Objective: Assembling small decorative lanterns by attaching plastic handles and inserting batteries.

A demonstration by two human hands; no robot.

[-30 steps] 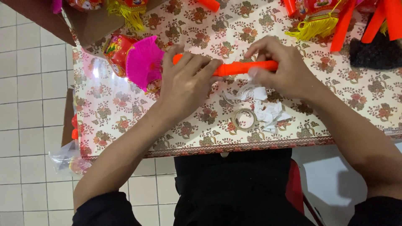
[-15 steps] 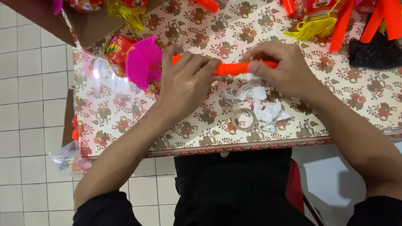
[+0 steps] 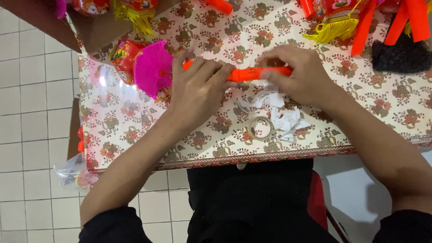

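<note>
Head view: the left hand (image 3: 198, 90) and right hand (image 3: 301, 74) each close their fingers around opposite ends of an orange stick (image 3: 252, 73), held level just above the floral tablecloth (image 3: 135, 130). A pink paper fan (image 3: 153, 67) lies just beyond the left fingertips; white paper scraps (image 3: 279, 112) and a tape roll (image 3: 260, 127) lie below the right fingers
</note>
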